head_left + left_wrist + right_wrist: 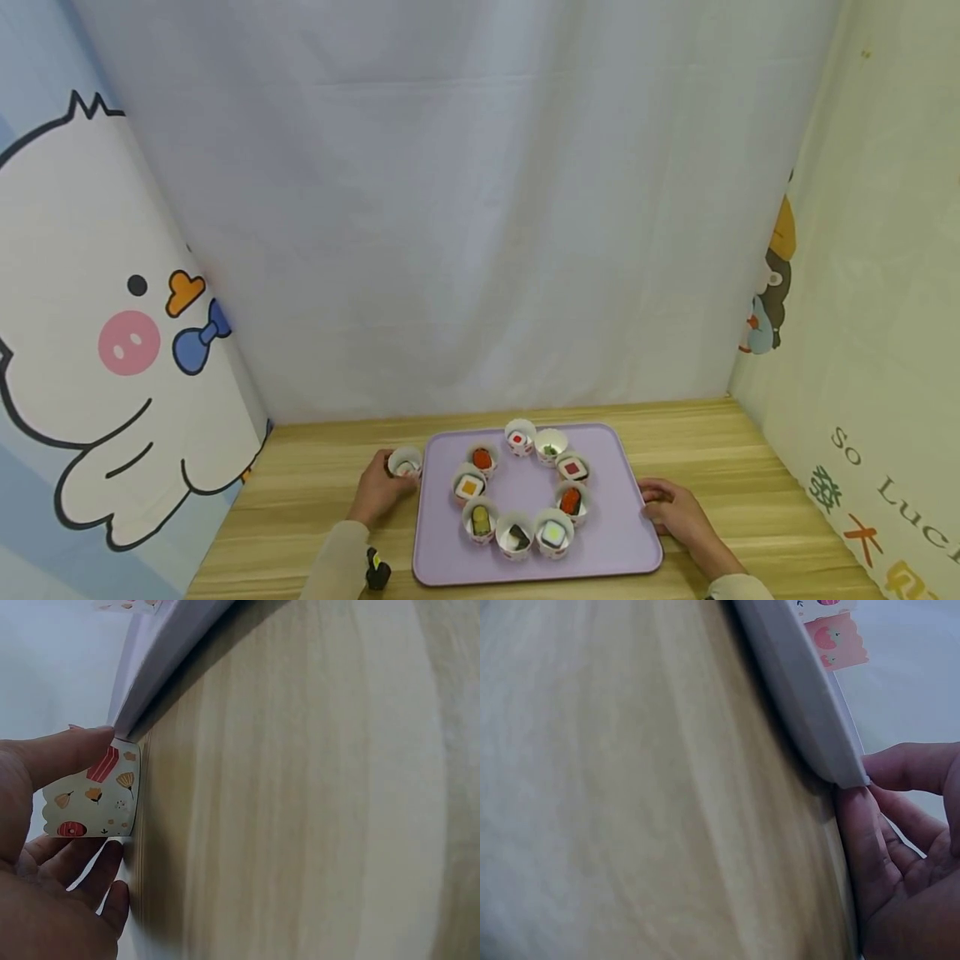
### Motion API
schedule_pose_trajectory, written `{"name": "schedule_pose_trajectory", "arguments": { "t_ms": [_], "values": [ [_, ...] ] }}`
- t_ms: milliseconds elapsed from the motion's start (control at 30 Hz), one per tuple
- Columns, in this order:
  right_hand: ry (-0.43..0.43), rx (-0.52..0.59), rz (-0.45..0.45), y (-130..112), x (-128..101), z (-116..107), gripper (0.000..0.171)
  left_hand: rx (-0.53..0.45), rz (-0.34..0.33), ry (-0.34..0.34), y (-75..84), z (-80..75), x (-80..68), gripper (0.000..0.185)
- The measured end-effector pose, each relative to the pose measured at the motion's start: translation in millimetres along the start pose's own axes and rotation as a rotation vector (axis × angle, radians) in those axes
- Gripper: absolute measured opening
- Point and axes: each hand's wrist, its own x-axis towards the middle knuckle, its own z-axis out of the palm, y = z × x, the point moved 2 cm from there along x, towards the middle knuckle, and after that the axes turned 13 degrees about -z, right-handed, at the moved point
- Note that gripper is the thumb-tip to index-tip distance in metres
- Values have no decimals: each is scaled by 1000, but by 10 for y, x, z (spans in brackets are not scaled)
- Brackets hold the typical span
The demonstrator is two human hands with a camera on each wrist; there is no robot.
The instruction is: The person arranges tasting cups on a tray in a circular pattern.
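Observation:
My left hand [380,490] grips a small paper baking cup [405,462] on the table, close beside the left edge of the lilac tray [517,492]. Something pale lies inside this cup, too small to make out. In the left wrist view the cup [94,791] shows a scalloped rim and a flower print, with the thumb on one side and fingers on the other. At the tray's right edge, my right hand [671,510] pinches the rim; the right wrist view has the thumb and fingers about the tray edge [817,727].
Several paper cups stand in a ring on the tray, holding sushi-like pieces, among them a red-topped one [571,502] and a yellow-green one [480,521]. The wooden table [322,467] meets a white curtain [480,250] behind, with printed cloths at both sides.

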Motion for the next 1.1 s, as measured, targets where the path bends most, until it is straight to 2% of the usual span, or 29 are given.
{"name": "schedule_pose_trajectory", "arguments": {
  "t_ms": [367,733,867,1100],
  "values": [
    [6,-4,16,9,-15,34,54,48,14,37,-38,8,9,58],
    [8,-6,17,2,-13,28,54,42,-9,39,40,-53,-20,55],
    [4,5,15,2,-8,25,54,28,2,33,101,-106,-37,56],
    [2,32,14,8,2,16,53,-31,43,-17,334,-188,-150,59]
  ]
}}
